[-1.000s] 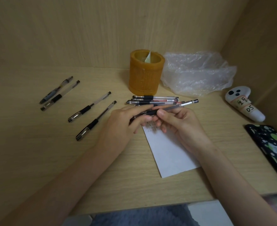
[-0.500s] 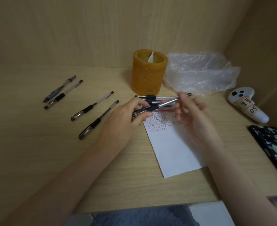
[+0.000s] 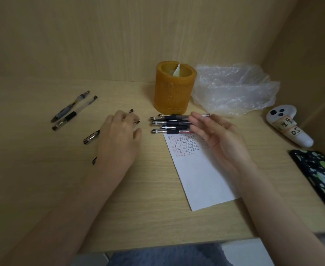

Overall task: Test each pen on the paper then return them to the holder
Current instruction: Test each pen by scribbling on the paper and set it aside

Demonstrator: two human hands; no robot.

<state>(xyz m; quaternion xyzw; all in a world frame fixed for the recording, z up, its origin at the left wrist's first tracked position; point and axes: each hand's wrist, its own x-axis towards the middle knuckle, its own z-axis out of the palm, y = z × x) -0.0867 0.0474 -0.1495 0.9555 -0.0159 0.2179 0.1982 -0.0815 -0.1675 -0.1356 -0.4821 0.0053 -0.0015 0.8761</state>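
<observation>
An orange cylindrical pen holder (image 3: 174, 87) stands at the back of the desk. Just in front of it lie several capped pens in a pile (image 3: 169, 123), at the top edge of the white paper (image 3: 200, 173), which carries rows of small test marks. My right hand (image 3: 215, 137) is open, palm up, with its fingertips over the right end of the pile. My left hand (image 3: 119, 139) lies with bent fingers over two pens (image 3: 91, 138) left of the pile and hides their middles. Whether it grips them is unclear. Two more pens (image 3: 71, 110) lie at the far left.
A crumpled clear plastic bag (image 3: 234, 89) sits right of the holder. A white controller (image 3: 286, 125) with labels lies by the right wall, and a phone in a dark spotted case (image 3: 320, 173) lies nearer me. Wooden walls close the back and right.
The pen held between both hands now lies on the pile. My left hand has moved left onto the two pens. My right hand has let go and opened.
</observation>
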